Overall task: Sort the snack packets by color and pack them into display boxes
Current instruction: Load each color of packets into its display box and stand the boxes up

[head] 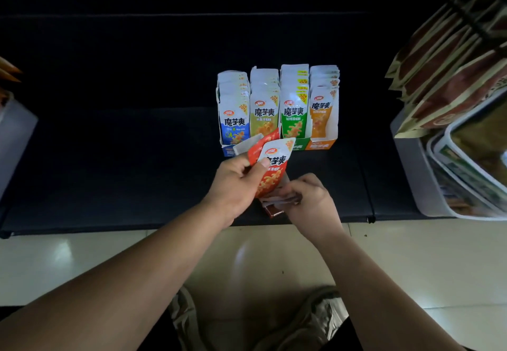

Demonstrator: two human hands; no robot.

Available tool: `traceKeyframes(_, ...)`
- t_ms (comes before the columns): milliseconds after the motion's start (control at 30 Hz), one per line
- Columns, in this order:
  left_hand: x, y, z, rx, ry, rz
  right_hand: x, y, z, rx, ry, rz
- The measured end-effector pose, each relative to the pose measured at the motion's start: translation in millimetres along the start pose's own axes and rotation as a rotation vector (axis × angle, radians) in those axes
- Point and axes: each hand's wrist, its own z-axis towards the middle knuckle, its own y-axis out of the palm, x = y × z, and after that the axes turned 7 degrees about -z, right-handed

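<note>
Several display boxes stand side by side on a dark shelf: blue, yellow-green, green and orange, each filled with upright packets of its own color. In front of them my left hand grips a small bunch of red snack packets, thumb pressed on the front one. Just to the right, my right hand curls its fingers over the top of a red display box lying low near the shelf's front edge. Most of that box is hidden by my hands.
The dark shelf stretches left and back. A white bin and stacked large snack bags crowd the right side. A pale container sits at the far left. Tiled floor and my shoes lie below.
</note>
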Motion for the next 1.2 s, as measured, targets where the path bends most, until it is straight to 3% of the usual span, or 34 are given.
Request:
traceKeyframes(467, 15, 14, 14, -0.043, 0.102, 0.041, 15, 8, -6, 0.093, -0.041, -0.018)
traceKeyframes(633, 0, 11, 2, -0.091, -0.025, 0.051, 7, 5, -7, 0.112, 0.028, 0.114)
traceKeyframes(800, -12, -3, 5, -0.051, -0.068, 0.237, 5, -3, -4, 0.019, 0.233, 0.195)
traceKeyframes(1000, -4, -16, 8, -0.187, -0.126, 0.31, 1, -2, 5, -0.032, 0.069, 0.155)
traceKeyframes(1200, -2, -23, 10, -0.178, -0.2, 0.112, 4, 1, 3, 0.023, 0.098, 0.093)
